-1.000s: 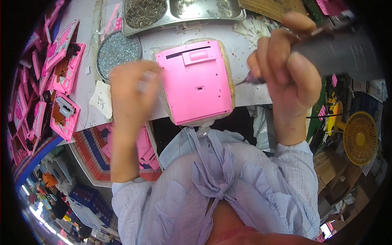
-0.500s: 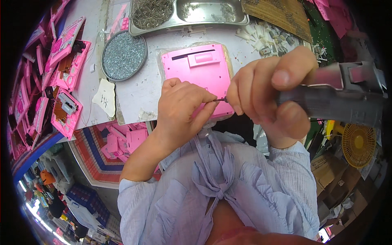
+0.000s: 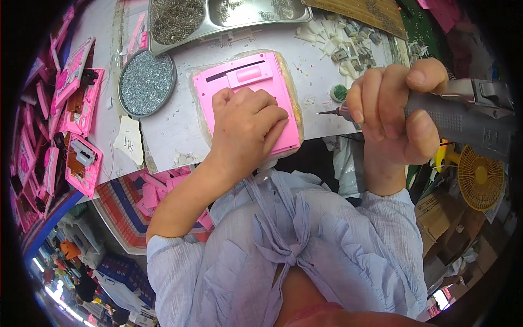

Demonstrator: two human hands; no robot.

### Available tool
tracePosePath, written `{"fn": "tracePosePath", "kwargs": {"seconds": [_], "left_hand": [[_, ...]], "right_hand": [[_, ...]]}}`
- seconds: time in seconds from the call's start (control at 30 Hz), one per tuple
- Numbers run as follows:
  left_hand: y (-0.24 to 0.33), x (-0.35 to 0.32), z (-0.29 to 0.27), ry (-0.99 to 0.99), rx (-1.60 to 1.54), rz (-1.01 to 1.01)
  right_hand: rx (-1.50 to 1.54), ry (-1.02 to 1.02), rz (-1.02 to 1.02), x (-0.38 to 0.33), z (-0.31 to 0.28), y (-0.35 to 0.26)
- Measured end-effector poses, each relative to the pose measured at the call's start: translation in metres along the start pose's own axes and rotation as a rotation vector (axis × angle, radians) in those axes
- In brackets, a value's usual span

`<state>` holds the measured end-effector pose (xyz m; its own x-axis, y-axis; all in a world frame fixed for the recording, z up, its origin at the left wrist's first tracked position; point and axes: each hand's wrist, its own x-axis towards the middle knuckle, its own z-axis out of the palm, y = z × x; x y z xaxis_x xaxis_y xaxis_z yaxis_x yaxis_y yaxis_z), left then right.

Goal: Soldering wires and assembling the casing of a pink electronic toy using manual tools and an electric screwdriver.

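A pink plastic case (image 3: 280, 131) lies on a wrapped pad on the table in front of me. My left hand (image 3: 245, 122) rests on the case, its fingers curled and pressed together. Whatever they may hold is hidden. To the right, my right hand (image 3: 389, 106) grips a dark grey electric screwdriver (image 3: 463, 117) held sideways. Its thin bit (image 3: 328, 112) points left, apart from the case, with no screw to be made out on its tip.
A round dish of screws (image 3: 147, 82) stands left of the case. Behind it is a metal tray (image 3: 234, 24) with small springs. White plastic parts (image 3: 348, 46) lie at the back right. Pink housings (image 3: 81, 109) pile up at the left; a yellow fan (image 3: 480, 177) is at the right.
The screwdriver has moved right and its bit has come away from my left fingertips. My left hand has lowered its fingers onto the case. The whole view has shifted slightly.
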<state>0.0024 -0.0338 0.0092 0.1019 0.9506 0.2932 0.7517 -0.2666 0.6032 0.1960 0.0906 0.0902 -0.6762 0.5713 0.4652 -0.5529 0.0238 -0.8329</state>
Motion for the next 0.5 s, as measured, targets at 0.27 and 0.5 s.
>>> {"fn": "tracePosePath", "kwargs": {"seconds": [0.27, 0.5], "left_hand": [[0.003, -0.010, -0.009, -0.046, 0.032, 0.042], [-0.078, -0.013, -0.068, 0.364, 0.139, -0.275]], "right_hand": [[-0.019, -0.044, 0.051, 0.004, -0.001, -0.003], [-0.001, -0.053, 0.066, 0.004, 0.000, -0.005]]}}
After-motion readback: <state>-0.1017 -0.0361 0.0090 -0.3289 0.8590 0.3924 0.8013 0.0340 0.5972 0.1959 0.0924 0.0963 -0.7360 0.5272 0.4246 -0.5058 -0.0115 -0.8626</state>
